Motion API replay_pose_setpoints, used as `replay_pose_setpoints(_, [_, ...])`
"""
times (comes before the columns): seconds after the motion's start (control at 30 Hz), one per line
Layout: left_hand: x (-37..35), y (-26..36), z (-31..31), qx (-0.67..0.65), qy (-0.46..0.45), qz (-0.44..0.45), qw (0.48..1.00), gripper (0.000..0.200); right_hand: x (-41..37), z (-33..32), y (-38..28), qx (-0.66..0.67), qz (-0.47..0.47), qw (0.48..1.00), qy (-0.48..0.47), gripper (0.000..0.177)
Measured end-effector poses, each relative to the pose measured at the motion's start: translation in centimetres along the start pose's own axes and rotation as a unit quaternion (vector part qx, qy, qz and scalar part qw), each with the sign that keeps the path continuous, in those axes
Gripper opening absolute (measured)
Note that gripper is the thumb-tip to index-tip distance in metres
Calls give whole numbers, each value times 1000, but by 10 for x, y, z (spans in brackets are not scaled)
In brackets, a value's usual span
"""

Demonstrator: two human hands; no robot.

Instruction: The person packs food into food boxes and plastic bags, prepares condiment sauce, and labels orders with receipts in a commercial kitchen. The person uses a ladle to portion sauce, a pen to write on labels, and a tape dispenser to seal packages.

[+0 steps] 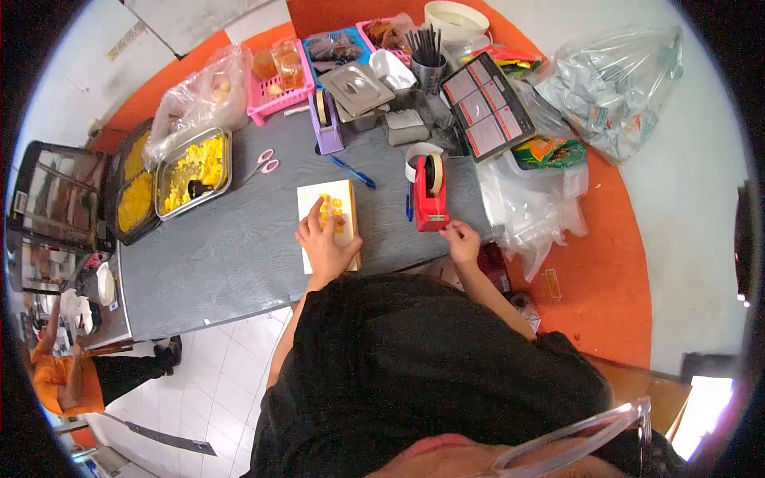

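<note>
My left hand (325, 243) lies on top of a white and yellow box (347, 199), its fingers spread over the orange print. To the right, my right hand (460, 240) is pinched at the cutting edge of a red tape dispenser (429, 203); what is between its fingertips is too small to make out. A roll of tape sits in the dispenser. A blue pen (351, 171) lies above the box, and another blue pen (409, 202) lies along the dispenser's left side.
Pink-handled scissors (267, 162) lie beside a tray of yellow food (194, 174). Behind stand a purple tape dispenser (324, 123), a metal container (356, 89), and a menu board (488, 107). Plastic bags (530, 199) hang at the right. A person in orange (68, 382) is at far left.
</note>
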State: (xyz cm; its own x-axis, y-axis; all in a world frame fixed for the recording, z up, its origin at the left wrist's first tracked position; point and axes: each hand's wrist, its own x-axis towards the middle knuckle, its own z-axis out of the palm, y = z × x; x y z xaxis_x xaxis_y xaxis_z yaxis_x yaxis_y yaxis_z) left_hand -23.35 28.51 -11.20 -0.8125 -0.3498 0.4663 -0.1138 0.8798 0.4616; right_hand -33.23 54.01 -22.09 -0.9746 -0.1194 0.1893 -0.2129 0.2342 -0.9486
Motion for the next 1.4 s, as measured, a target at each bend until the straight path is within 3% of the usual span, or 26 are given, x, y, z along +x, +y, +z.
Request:
replay_pose_setpoints(0.07, [-1,0,-3,1,-3,11,1000,37,-9,-7,-21,-15,-14,997,80,9])
replay_pose_setpoints(0.1, [3,1,-3,3,-4,16,1000,37,-10,-7,-37,-86,-168,979,80,11])
replay_pose_setpoints(0.17, [9,7,-8,15,-1,36,999,37,-4,1,-108,-55,-149,984,-85,11])
replay_pose_setpoints(0.23, [8,15,-15,25,-8,59,998,37,8,29,-139,103,-5,944,-313,19])
replay_pose_setpoints(0.3, [12,20,-18,41,9,85,995,40,28,55,-171,-15,-147,921,-360,31])
replay_pose_setpoints(0.43, [8,20,-29,41,29,96,994,46,39,93,-169,-126,-181,925,-309,39])
replay_pose_setpoints(0.53, [3,11,-36,-12,62,71,995,49,46,100,-165,-184,-155,907,-347,49])
replay_pose_setpoints(0.63, [2,9,-49,-152,54,-29,986,46,57,106,-160,-113,4,883,-456,54])
replay_pose_setpoints(0.67, [1,6,-51,-154,54,-31,986,46,61,108,-157,-115,5,882,-456,54])
replay_pose_setpoints(0.73, [1,1,-54,-191,37,-56,979,44,73,115,-148,-186,-132,885,-406,50])
replay_pose_setpoints(0.77, [0,-7,-50,-142,35,-50,988,41,81,115,-149,-184,-129,901,-371,39])
replay_pose_setpoints(0.8, [-1,-10,-50,-142,37,-52,988,41,93,119,-142,-231,-244,908,-250,30])
replay_pose_setpoints(0.87, [1,-12,-50,-90,26,-82,992,37,122,119,-136,-471,-279,823,-151,22])
replay_pose_setpoints(0.9, [-1,-14,-50,-90,26,-84,992,37,142,128,-109,-501,-188,836,-120,23])
replay_pose_setpoints(0.97, [-4,-23,-46,-54,15,-93,994,36,150,118,-120,-666,-161,704,-190,27])
replay_pose_setpoints(1.1, [-14,-39,-36,-29,5,-107,994,38,165,123,-103,-692,-102,679,-222,26])
replay_pose_setpoints(1.17, [-19,-42,-31,53,-31,-83,995,39,176,128,-88,-605,-99,735,-290,26])
replay_pose_setpoints(1.2, [-20,-44,-30,54,-31,-89,994,39,174,132,-79,-605,-102,732,-295,26])
replay_pose_setpoints(1.23, [-18,-46,-30,37,-18,-93,995,39,170,137,-76,-531,-150,766,-329,31])
replay_pose_setpoints(1.27, [-16,-49,-31,21,-5,-97,995,39,159,140,-89,-451,-196,792,-362,36])
replay_pose_setpoints(1.33, [-14,-62,-34,12,4,-108,994,39,120,139,-133,-105,-272,889,-354,50])
replay_pose_setpoints(1.4, [-9,-72,-39,-10,49,-123,991,37,92,150,-147,18,-261,886,-382,61])
